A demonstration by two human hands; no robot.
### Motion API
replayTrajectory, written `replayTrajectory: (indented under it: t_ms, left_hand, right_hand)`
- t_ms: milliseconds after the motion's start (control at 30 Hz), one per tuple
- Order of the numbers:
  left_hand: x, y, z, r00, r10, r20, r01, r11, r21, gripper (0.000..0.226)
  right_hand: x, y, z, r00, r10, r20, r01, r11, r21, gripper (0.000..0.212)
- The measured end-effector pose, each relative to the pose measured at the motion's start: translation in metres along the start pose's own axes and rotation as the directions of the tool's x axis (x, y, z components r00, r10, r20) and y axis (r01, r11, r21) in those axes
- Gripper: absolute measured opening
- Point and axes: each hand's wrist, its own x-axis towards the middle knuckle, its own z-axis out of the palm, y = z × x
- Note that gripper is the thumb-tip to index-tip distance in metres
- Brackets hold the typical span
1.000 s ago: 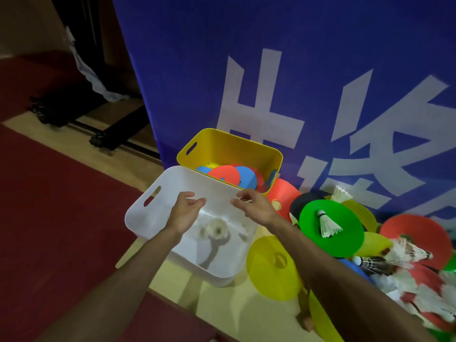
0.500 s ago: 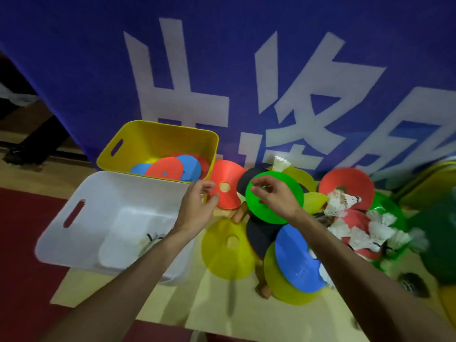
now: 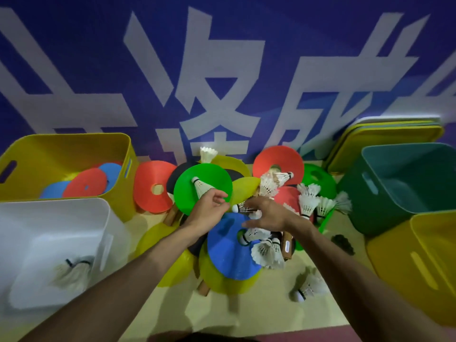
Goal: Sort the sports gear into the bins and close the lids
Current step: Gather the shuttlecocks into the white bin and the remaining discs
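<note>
Blue banner cloth (image 3: 98,70) with big white characters hangs behind the floor. At the left a white plastic bin (image 3: 49,211) holds one feathered shuttlecock (image 3: 71,270), with a yellow plastic bin (image 3: 61,149) of flat discs behind it; a teal plastic bin (image 3: 399,169) stands at the right. Between them lies the heap of gear. The left hand (image 3: 206,213) rests on a green flat disc (image 3: 204,176), fingers loosely curled; I cannot tell whether they grip. The right hand (image 3: 269,214) curls round a white shuttlecock (image 3: 239,207) above a blue flat disc (image 3: 227,245).
</note>
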Motion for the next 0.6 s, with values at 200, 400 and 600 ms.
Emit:
replayTrajectory:
  t_ms: [200,400,600]
  left_hand:
    - [0.002,-0.001,0.020,0.998,-0.061,-0.012,0.062,0.992,0.109,0.023]
    - [-0.005,-0.007,0.047,0.993,-0.116,0.013,0.114,0.985,0.132,0.025]
    - [-0.015,-0.006,0.075,0.991,-0.121,-0.057,0.127,0.985,0.115,0.036]
  right_hand:
    - [-0.003,0.043,0.023,0.980,-0.016,0.197,0.059,0.976,-0.211,0.083]
    - [0.003,0.057,0.017,0.989,-0.117,0.092,0.127,0.986,-0.109,0.056]
    - [-0.007,0.077,0.006,0.983,0.035,-0.179,-0.004,0.986,0.169,0.056]
